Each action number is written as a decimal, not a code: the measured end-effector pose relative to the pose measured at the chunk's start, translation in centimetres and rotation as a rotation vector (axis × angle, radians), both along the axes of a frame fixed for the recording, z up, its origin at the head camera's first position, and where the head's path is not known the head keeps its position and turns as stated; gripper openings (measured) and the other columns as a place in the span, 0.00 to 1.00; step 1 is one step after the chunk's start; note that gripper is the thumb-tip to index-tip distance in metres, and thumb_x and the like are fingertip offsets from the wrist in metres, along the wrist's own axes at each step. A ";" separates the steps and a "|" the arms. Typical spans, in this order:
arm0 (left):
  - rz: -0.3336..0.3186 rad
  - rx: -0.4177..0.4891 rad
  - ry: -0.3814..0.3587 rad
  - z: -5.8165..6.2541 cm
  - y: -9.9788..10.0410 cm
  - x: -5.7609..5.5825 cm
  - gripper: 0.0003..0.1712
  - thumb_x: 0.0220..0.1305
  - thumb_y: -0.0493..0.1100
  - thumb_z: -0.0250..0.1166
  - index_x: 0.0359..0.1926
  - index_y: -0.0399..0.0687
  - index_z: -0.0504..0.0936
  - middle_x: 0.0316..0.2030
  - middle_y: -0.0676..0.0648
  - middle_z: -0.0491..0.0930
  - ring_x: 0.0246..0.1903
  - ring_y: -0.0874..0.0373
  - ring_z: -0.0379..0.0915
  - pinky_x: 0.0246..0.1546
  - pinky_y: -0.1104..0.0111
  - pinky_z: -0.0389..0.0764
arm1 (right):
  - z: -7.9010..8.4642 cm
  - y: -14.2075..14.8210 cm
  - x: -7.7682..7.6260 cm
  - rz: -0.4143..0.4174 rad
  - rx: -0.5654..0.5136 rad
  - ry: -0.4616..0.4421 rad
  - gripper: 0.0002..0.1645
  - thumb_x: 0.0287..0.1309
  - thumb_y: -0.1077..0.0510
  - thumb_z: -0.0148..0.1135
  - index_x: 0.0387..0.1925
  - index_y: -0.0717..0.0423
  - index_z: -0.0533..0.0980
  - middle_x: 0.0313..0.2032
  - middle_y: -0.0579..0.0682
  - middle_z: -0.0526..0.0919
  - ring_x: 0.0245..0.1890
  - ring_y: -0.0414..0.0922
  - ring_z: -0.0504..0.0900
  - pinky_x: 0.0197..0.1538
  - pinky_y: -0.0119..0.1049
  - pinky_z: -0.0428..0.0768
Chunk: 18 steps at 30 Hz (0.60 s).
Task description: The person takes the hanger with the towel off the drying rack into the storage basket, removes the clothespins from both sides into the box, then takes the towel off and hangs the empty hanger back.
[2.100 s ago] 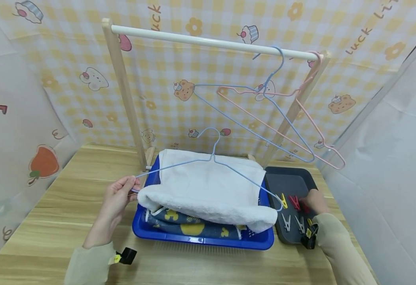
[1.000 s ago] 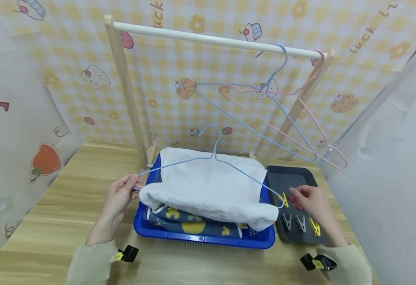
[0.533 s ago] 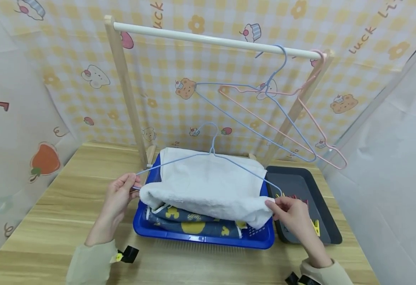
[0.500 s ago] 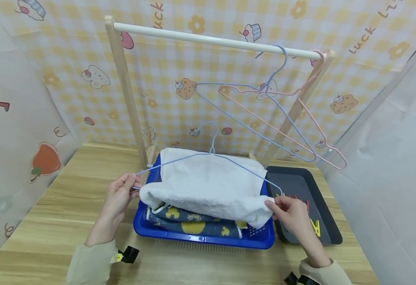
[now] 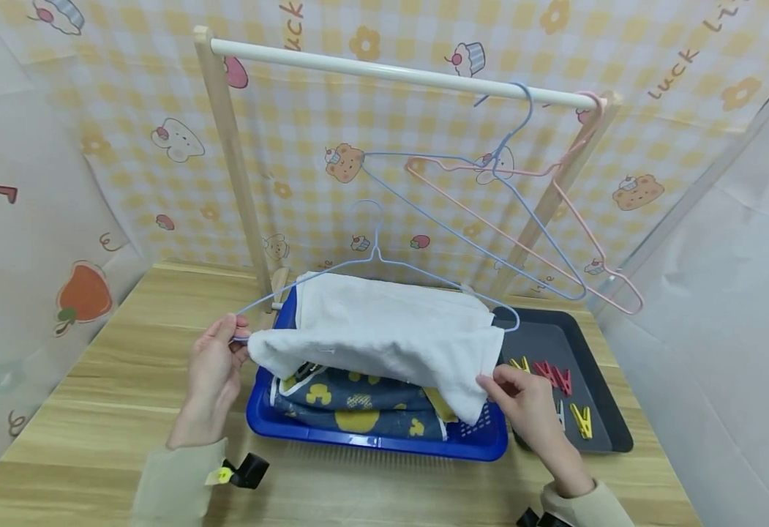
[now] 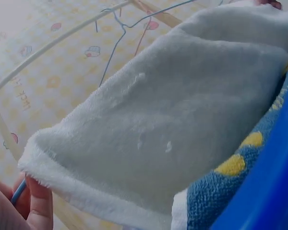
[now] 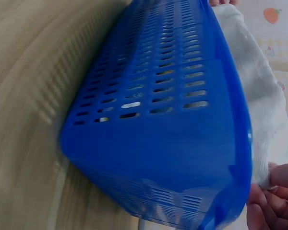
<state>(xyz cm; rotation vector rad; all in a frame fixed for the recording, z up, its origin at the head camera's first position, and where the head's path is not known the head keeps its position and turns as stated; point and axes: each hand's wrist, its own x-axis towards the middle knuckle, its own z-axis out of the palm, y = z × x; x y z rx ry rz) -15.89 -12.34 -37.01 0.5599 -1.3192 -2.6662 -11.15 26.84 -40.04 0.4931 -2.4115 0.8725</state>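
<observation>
A white towel [image 5: 384, 307] is draped over the lower bar of a blue wire hanger [image 5: 417, 268], above a blue basket [image 5: 371, 443]. My left hand [image 5: 216, 366] grips the hanger's left corner beside the towel's edge; in the left wrist view the blue wire passes between thumb and fingers. My right hand [image 5: 529, 399] pinches the towel's front edge near its right corner, also seen at the right of the right wrist view. The hanger's hook points up, free of the rack. A dark blue towel with yellow patches [image 5: 351, 410] lies in the basket below.
A rack with a white rod [image 5: 371, 71] stands behind. Another blue hanger [image 5: 529, 212] and a pink hanger [image 5: 582, 216] hang at its right end. A dark grey tray [image 5: 611, 417] on the right holds yellow, red and grey clips [image 5: 580, 421].
My right hand left the clip tray and took hold of the towel's right edge, pulling it down and forward. The hanger rose and shifted slightly left with my left hand.
</observation>
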 end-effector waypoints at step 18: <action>0.059 0.137 0.015 -0.5 -1.4 -0.4 0.21 0.71 0.36 0.48 0.21 0.38 0.78 0.12 0.49 0.72 0.13 0.61 0.69 0.14 0.76 0.73 | 0.2 0.5 -0.4 0.112 0.065 -0.167 0.13 0.44 0.67 0.71 0.19 0.50 0.75 0.15 0.34 0.69 0.14 0.28 0.63 0.15 0.21 0.64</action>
